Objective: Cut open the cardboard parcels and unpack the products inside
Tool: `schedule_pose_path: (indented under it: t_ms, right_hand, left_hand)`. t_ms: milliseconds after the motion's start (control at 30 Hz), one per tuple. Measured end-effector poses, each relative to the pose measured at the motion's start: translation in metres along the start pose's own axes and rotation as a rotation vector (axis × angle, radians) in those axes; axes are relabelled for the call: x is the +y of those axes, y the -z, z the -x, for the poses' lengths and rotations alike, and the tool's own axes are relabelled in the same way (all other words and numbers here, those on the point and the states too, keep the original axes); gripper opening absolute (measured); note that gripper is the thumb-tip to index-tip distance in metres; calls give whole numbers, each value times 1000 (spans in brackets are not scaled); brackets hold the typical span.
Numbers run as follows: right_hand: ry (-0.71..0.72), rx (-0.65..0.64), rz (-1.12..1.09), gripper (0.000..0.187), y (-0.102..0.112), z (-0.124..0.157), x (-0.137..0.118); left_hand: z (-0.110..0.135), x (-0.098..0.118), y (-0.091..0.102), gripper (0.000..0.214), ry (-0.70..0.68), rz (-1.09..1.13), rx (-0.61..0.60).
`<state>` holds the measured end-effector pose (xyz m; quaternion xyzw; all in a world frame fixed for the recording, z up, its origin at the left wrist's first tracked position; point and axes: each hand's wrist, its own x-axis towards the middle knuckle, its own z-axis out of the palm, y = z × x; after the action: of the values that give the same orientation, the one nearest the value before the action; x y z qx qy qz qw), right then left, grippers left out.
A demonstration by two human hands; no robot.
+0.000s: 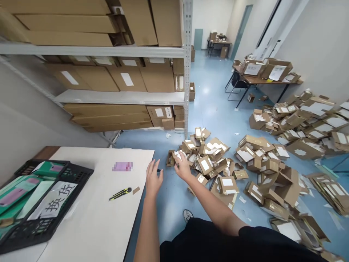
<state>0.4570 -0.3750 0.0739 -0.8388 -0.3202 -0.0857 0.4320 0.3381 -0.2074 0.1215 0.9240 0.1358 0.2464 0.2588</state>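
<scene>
My left hand (154,177) is raised beside the right edge of the white table (92,218), fingers apart, holding nothing visible. A small dark thing behind its fingertips is too small to name. My right hand (182,166) reaches out over the floor with its fingers spread. Just beyond it, a small cardboard box (170,158) lies at the edge of a heap of opened boxes (206,165); I cannot tell whether they touch. On the table are a yellow-and-black utility knife (120,194), a brown cardboard scrap (136,190) and a blurred purple item (122,166).
A black plastic crate (72,198) with green packages and a handwritten sign stands at the table's left. Metal shelving (187,72) with large cartons rises ahead. More discarded boxes (283,182) cover the floor at right. Farther back, a desk (261,79) carries cartons beside a chair (237,82).
</scene>
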Motion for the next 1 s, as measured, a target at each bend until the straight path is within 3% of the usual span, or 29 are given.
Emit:
schedule_pose_path:
  t_ms: [267,500,633,767,900,1000]
  right_hand:
    - [149,-169,-81,55,-45,1,-77]
    - [318,-367,-154,60,-74,35,-163]
    - [405,-594,-173,69,-98,79,-215]
    - [537,-738,-221,71,-118,139,-273]
    - [710,-819,-281,72,-132,205,-331]
    - [828,-900,-321,72,-145,261,-374]
  left_hand:
    - [72,-31,58,51,181,-88,109]
    - [155,-36,131,60,356,-211,176]
    - [234,-40,179,63,505,-272,233]
    - [333,-38,230,64,664,-328,372]
    - [433,-22,273,61,823,-352,564]
    - [503,-1,294,61,932,-336,670]
